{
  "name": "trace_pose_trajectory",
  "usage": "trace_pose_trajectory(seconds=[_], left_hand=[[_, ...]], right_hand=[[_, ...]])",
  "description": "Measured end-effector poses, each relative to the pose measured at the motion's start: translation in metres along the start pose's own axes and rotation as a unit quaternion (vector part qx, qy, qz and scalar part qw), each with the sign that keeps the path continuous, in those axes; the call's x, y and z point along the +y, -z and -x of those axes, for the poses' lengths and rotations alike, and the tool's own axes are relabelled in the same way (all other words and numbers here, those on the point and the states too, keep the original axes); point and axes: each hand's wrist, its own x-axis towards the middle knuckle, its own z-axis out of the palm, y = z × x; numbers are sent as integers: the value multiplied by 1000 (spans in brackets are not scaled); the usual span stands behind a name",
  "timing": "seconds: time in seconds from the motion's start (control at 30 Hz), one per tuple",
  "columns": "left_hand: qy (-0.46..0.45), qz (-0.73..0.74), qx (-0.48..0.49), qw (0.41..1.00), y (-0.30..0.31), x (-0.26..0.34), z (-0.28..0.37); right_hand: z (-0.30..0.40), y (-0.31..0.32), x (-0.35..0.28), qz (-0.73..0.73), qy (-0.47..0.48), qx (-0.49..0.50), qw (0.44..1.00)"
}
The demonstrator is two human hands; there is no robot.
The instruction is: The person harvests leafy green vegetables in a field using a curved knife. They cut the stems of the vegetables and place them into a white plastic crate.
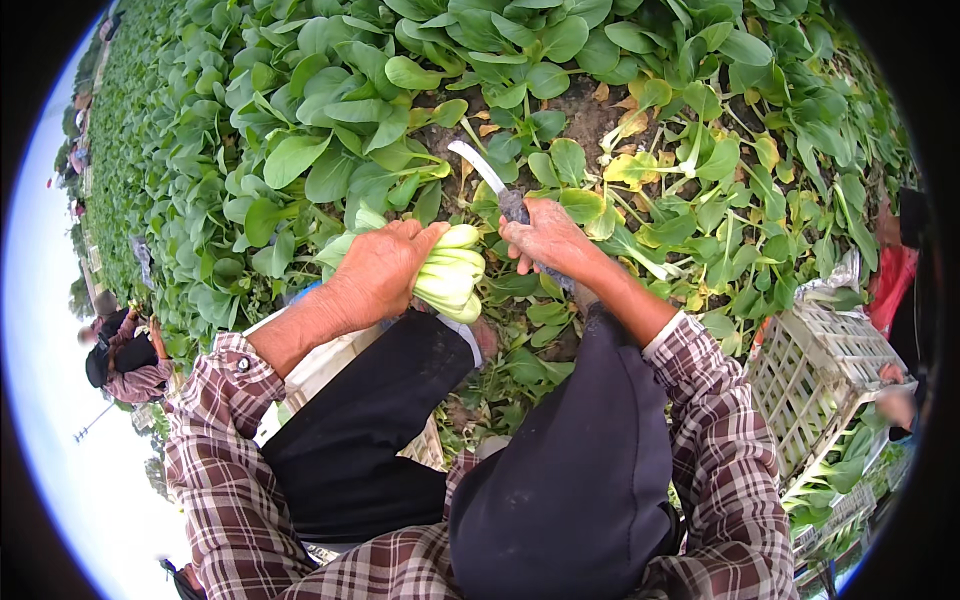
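My left hand (386, 262) is closed around several pale green bok choy heads (450, 277), their cut stem ends pointing right. The leafy ends stick out beyond my fingers to the left. My right hand (546, 236) grips a curved knife (480, 166) by its wrapped grey handle. Its light blade points up and to the left, over the growing plants and apart from the bunch. Below both hands are my dark-trousered knees, with trimmed leaves (536, 367) on the soil between them.
Dense bok choy plants (330, 105) fill the far side and left. Yellowed leaves (634, 169) lie on bare soil ahead. A white plastic crate (814, 375) stands at right, near another person. A pale crate (322, 364) is beside my left leg. People (131, 352) crouch at far left.
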Motion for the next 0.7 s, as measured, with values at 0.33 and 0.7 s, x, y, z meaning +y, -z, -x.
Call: trace_pose_trajectory(seconds=[0.33,0.7], left_hand=[[164,-9,-91,982,-5,-75,-27],[66,-129,54,988,-56,-82,-10]], right_hand=[[-39,-10,-6,222,41,55,973],[-48,-15,-2,235,-2,12,972]])
